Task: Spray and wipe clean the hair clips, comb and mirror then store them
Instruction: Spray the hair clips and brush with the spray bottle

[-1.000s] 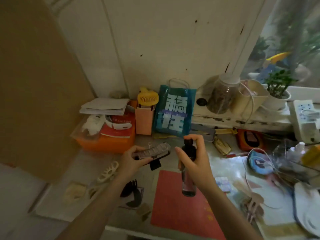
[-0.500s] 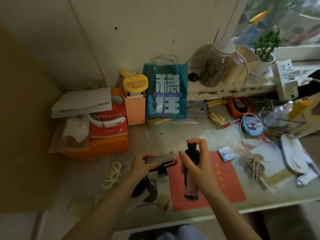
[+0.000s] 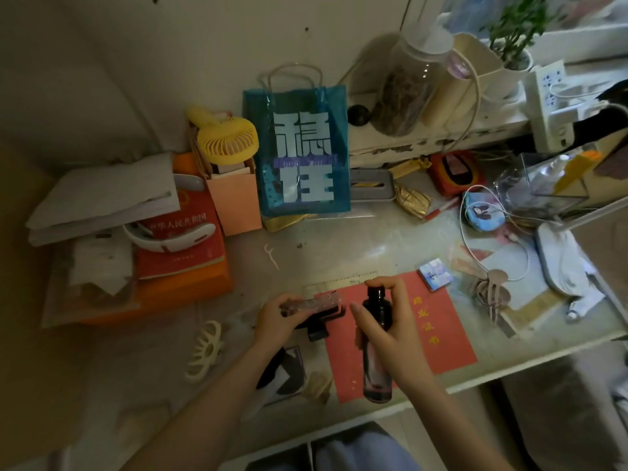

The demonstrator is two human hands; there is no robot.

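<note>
My left hand (image 3: 277, 317) grips a dark hair clip (image 3: 316, 309) with a glittery top, held level above the desk. My right hand (image 3: 390, 329) holds a slim spray bottle (image 3: 376, 351) with a dark cap upright, index finger on the nozzle, which faces the clip. A cream claw clip (image 3: 205, 348) lies on the desk to the left. A black clip (image 3: 282, 367) lies below my left forearm. A brownish claw clip (image 3: 491, 294) lies at the right. I cannot make out the comb or the mirror.
A red booklet (image 3: 438, 328) lies under my hands. Behind stand a teal bag (image 3: 299, 154), a yellow fan (image 3: 226, 137) in an orange box, books (image 3: 176, 239) and a jar (image 3: 407, 86). Cables and a clear box (image 3: 554, 181) crowd the right. The desk edge (image 3: 509, 375) runs near me.
The view has tipped downward and nearer the desk. Both hands keep the same hold on clip and bottle, staying close together over the red booklet.
</note>
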